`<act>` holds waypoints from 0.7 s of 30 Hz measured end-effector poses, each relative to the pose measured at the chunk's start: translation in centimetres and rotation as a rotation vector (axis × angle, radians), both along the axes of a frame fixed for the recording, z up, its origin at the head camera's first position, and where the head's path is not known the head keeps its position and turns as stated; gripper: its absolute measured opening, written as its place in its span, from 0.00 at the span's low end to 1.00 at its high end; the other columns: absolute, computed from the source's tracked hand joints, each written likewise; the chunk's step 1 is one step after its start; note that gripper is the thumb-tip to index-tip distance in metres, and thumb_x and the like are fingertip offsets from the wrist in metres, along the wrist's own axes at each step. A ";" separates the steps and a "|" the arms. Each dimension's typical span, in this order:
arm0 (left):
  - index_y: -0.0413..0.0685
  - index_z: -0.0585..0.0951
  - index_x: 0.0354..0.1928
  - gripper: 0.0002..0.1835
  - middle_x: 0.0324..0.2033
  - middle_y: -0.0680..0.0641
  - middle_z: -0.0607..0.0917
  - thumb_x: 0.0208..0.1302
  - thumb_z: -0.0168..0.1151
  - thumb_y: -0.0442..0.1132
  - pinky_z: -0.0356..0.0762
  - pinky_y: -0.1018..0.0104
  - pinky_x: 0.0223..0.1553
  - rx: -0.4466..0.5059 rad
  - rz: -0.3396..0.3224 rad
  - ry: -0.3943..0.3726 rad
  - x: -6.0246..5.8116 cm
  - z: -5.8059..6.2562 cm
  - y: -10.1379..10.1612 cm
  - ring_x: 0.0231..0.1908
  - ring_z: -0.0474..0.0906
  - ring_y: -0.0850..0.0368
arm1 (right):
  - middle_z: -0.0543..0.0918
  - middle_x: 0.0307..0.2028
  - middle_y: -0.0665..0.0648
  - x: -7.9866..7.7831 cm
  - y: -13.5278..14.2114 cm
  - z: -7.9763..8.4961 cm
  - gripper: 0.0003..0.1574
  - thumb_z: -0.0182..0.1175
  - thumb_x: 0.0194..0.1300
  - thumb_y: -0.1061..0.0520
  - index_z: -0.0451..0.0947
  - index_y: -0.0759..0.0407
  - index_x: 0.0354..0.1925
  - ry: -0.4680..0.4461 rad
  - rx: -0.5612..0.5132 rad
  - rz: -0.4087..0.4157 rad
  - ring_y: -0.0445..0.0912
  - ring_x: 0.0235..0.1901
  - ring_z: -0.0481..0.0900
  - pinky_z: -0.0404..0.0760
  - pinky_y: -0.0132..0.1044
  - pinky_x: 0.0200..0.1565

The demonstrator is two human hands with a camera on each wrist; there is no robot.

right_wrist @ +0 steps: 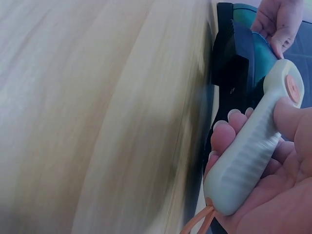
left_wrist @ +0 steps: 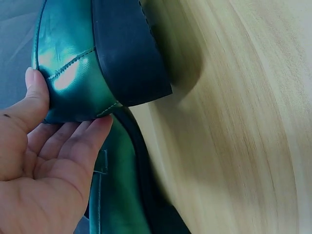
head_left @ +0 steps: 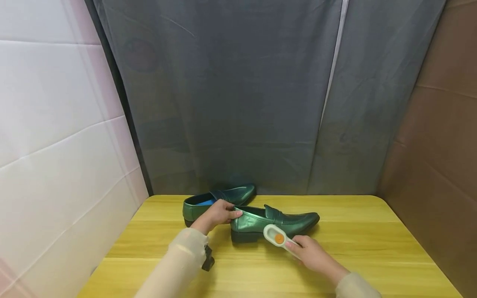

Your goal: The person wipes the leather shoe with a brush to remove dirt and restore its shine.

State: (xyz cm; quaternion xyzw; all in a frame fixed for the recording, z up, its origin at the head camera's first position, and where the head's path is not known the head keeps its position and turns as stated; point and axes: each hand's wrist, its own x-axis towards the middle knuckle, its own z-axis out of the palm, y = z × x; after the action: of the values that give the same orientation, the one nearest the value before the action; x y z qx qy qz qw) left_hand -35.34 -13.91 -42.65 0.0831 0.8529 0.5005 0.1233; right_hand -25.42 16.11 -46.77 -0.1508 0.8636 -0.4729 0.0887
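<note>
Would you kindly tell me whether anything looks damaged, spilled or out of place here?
Nothing stands out: I see no spill or obvious damage. The rear green shoe sits upright, the left hand grips the front green shoe at the back, and the right hand holds the pale handheld device.

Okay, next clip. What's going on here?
A person is handling a pair of green shoes. The left grip pinches the nearer shoe at the back, its toe pointing right. The right grip holds a pale handheld tool with an orange button near that shoe's side; whether they touch isn't clear. The other shoe sits just behind on the wooden table, also toe to the right, with blue showing inside.
</note>
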 end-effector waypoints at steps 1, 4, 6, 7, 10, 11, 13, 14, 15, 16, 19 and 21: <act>0.30 0.74 0.54 0.30 0.51 0.37 0.76 0.53 0.66 0.44 0.77 0.57 0.42 -0.003 -0.004 0.006 0.0 0.0 0.0 0.49 0.75 0.46 | 0.71 0.16 0.54 0.0 -0.1 0.1 0.24 0.51 0.65 0.41 0.72 0.62 0.30 0.002 0.004 0.002 0.42 0.13 0.64 0.67 0.33 0.17; 0.32 0.76 0.52 0.28 0.46 0.41 0.79 0.54 0.66 0.44 0.77 0.57 0.42 -0.002 -0.011 0.012 0.1 -0.1 0.1 0.46 0.76 0.49 | 0.70 0.16 0.53 -0.3 -0.9 0.3 0.25 0.51 0.65 0.41 0.73 0.62 0.30 0.008 0.010 0.011 0.41 0.13 0.64 0.66 0.33 0.16; 0.34 0.78 0.50 0.25 0.41 0.43 0.80 0.55 0.65 0.45 0.77 0.57 0.42 -0.010 -0.022 0.008 0.2 -0.1 0.2 0.42 0.77 0.52 | 0.72 0.17 0.54 -0.6 -1.8 0.5 0.25 0.51 0.64 0.40 0.74 0.61 0.31 0.016 0.014 0.014 0.42 0.13 0.65 0.67 0.34 0.16; 0.35 0.79 0.49 0.23 0.38 0.44 0.80 0.55 0.65 0.45 0.77 0.58 0.42 -0.016 -0.032 0.012 0.2 -0.1 0.3 0.41 0.77 0.53 | 0.73 0.17 0.55 -0.8 -2.2 0.6 0.25 0.51 0.64 0.40 0.74 0.61 0.31 0.021 0.018 0.015 0.42 0.14 0.66 0.67 0.34 0.16; 0.37 0.81 0.44 0.19 0.34 0.47 0.80 0.56 0.64 0.45 0.77 0.59 0.41 -0.009 -0.030 0.005 0.3 -0.1 0.5 0.37 0.77 0.56 | 0.75 0.21 0.57 -1.3 -3.8 0.9 0.24 0.52 0.64 0.40 0.75 0.60 0.32 0.042 0.015 0.023 0.44 0.15 0.69 0.70 0.36 0.17; 0.38 0.82 0.42 0.17 0.31 0.48 0.80 0.56 0.64 0.45 0.78 0.60 0.41 -0.008 -0.030 0.005 0.3 -0.1 0.6 0.35 0.77 0.57 | 0.76 0.21 0.58 -1.4 -4.3 1.1 0.23 0.52 0.64 0.41 0.75 0.60 0.31 0.052 0.018 0.024 0.44 0.16 0.70 0.71 0.36 0.18; 0.39 0.83 0.40 0.16 0.30 0.50 0.80 0.56 0.64 0.45 0.78 0.61 0.39 -0.002 -0.031 0.016 0.2 -0.1 0.8 0.34 0.76 0.58 | 0.77 0.22 0.59 -1.6 -5.2 1.4 0.22 0.52 0.64 0.42 0.75 0.59 0.31 0.079 0.031 0.027 0.44 0.16 0.71 0.72 0.37 0.18; 0.39 0.83 0.39 0.16 0.28 0.50 0.80 0.57 0.64 0.45 0.78 0.62 0.38 -0.002 -0.029 0.017 0.2 -0.1 0.9 0.32 0.76 0.59 | 0.77 0.22 0.58 -1.7 -5.7 1.6 0.21 0.52 0.64 0.42 0.75 0.58 0.31 0.090 0.038 0.029 0.44 0.16 0.72 0.72 0.37 0.19; 0.39 0.83 0.38 0.15 0.27 0.50 0.80 0.57 0.63 0.45 0.78 0.63 0.37 -0.002 -0.034 0.021 0.2 -0.1 1.0 0.31 0.75 0.59 | 0.77 0.22 0.58 -1.7 -6.1 1.7 0.20 0.53 0.64 0.42 0.75 0.57 0.30 0.103 0.051 0.027 0.43 0.16 0.71 0.72 0.37 0.19; 0.40 0.83 0.37 0.15 0.26 0.51 0.80 0.58 0.62 0.45 0.78 0.64 0.36 -0.005 -0.038 0.022 0.1 -0.1 1.0 0.30 0.75 0.59 | 0.77 0.21 0.57 -1.7 -6.5 1.8 0.19 0.53 0.64 0.43 0.75 0.57 0.30 0.118 0.068 0.025 0.43 0.16 0.71 0.71 0.36 0.19; 0.40 0.83 0.33 0.14 0.23 0.51 0.79 0.60 0.60 0.46 0.76 0.66 0.32 -0.015 -0.046 0.028 0.1 -0.2 1.1 0.26 0.73 0.60 | 0.76 0.19 0.53 -1.6 -7.4 2.1 0.19 0.53 0.64 0.43 0.75 0.55 0.28 0.159 0.122 0.018 0.41 0.16 0.69 0.70 0.35 0.19; 0.41 0.82 0.30 0.15 0.21 0.51 0.78 0.62 0.58 0.46 0.76 0.65 0.31 -0.013 -0.044 0.026 0.1 -0.2 1.0 0.25 0.72 0.60 | 0.74 0.18 0.50 -1.6 -7.7 2.1 0.19 0.52 0.64 0.42 0.75 0.54 0.27 0.177 0.157 0.012 0.41 0.17 0.68 0.69 0.35 0.19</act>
State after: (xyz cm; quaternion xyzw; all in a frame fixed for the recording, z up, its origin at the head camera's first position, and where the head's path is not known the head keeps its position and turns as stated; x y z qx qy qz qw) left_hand -35.28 -12.91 -42.87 0.1075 0.8555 0.4912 0.1239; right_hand -27.04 8.44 -44.69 -0.1895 0.9015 -0.3882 0.0263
